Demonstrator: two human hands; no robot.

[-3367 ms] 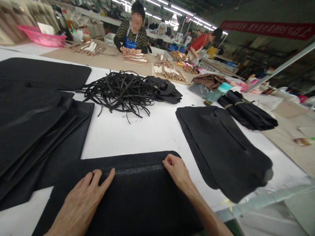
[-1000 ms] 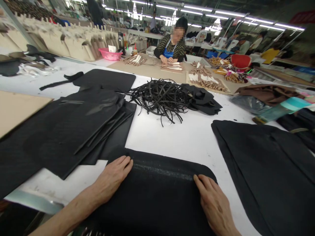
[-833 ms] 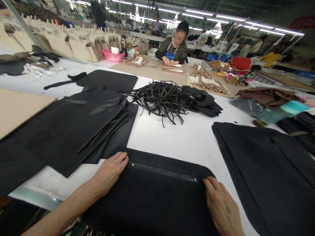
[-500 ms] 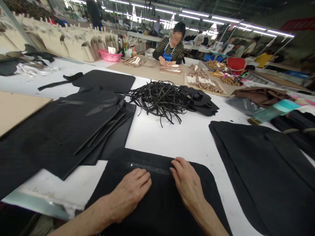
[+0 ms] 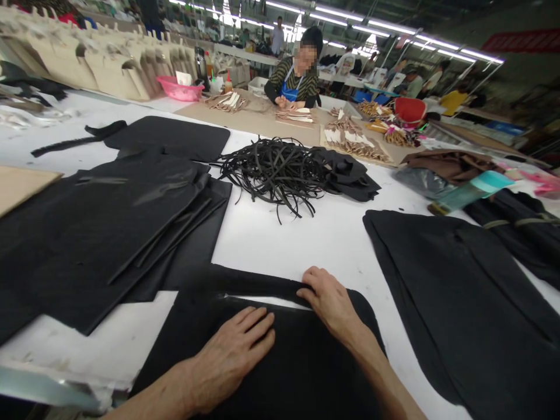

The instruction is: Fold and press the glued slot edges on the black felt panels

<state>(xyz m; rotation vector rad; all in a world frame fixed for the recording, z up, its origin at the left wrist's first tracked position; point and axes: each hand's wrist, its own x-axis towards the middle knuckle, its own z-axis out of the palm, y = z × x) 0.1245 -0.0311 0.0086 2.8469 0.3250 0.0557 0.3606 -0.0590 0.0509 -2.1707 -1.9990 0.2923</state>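
A black sheet panel (image 5: 301,367) with rounded corners lies on the table in front of me. A long narrow slot (image 5: 275,301) near its far edge shows white through it. My left hand (image 5: 238,353) rests flat on the panel just below the slot, fingers stretched forward. At the slot's right end, my right hand (image 5: 328,300) pinches the strip along the panel's far edge (image 5: 258,282) between thumb and fingers. Part of the panel is hidden under my forearms.
Black sheets (image 5: 131,221) are piled at left, with more black panels (image 5: 455,303) at right. A tangle of thin black strips (image 5: 275,172) lies beyond, on the white table (image 5: 258,239). A teal-capped bottle (image 5: 468,192) lies at right. Across the table, a co-worker (image 5: 293,76) handles brown pieces.
The slot has opened, and the white below shows where a dull, scuffed line was. My right hand has closed on the far strip. My view has shifted slightly to the right.
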